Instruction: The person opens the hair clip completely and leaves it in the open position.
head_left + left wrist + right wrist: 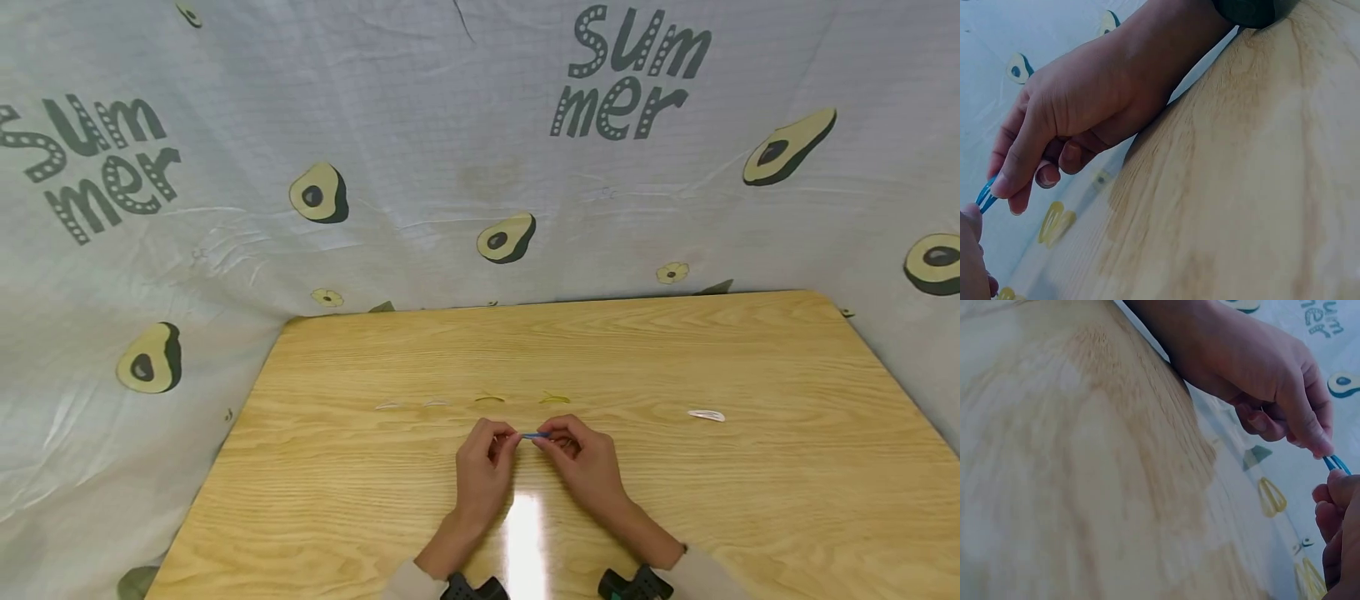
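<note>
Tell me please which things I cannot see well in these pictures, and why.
Blue clip, head view: fingers cover its ends.
Two pale pieces, head view: too small and faint for detail.
Right hand, left wrist view: cut off by left edge.
Left hand, right wrist view: cut off by right edge.

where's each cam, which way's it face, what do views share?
Head: worn on the head, facing forward and down at wooden table and printed cloth; left hand, right hand, forearms, sleeves show.
Left wrist: on that wrist, looking across the work; right hand large, left hand cut off at lower left.
Right wrist: likewise; left hand large, right hand cut off at lower right.
Shared: both wrist views show blue clip between the hands.
</note>
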The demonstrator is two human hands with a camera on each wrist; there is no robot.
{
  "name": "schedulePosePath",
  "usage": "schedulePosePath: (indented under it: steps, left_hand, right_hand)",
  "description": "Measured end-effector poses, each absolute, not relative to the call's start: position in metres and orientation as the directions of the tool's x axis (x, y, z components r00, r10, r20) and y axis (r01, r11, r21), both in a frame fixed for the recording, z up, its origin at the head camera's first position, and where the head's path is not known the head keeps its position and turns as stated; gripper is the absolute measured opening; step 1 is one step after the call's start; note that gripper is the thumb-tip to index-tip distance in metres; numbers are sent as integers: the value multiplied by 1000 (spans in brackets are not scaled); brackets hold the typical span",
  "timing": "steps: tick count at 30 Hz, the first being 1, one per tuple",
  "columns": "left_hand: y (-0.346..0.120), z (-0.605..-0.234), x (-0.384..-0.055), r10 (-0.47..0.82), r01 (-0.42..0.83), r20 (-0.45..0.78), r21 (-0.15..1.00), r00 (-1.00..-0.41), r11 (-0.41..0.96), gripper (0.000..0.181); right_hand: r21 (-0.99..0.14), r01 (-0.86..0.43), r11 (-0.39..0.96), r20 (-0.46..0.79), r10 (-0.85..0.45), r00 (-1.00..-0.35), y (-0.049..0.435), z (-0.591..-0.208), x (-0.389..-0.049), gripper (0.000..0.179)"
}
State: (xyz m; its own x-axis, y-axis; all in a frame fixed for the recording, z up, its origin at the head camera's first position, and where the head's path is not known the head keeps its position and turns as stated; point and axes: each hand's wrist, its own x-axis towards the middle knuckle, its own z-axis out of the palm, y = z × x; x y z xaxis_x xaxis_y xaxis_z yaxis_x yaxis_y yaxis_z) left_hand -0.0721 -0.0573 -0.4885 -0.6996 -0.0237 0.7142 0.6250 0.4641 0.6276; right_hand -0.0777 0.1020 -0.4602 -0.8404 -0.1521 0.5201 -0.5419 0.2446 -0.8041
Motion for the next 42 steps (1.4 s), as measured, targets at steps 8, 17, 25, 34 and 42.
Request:
schedulePosePath:
  steps: [8, 17, 25, 34, 42]
  left_hand:
    - [-68, -486, -66, -8, 597, 680, 651, -733, 469, 17]
    - [-78, -487, -59, 32, 544, 615, 671, -788, 503, 11]
    - [-77, -487, -60, 37, 518, 585, 686, -810, 511, 13]
    - [-77, -487, -60, 30, 449, 521, 704, -853, 550, 13]
    - [-77, -485, -59, 30, 423, 494, 711, -869, 562, 16]
  right_hand:
    - [-849, -471, 239, 432, -199, -879, 99, -482, -84, 17]
    - [-875, -414, 252, 352, -259, -900, 99, -484, -86, 10]
    - [-866, -394, 307, 327, -250, -912, 99, -482, -85, 13]
    - [-866, -379, 326, 316, -232, -920, 99, -482, -84, 16]
    - [-869, -366, 334, 299, -236, -925, 99, -482, -84, 16]
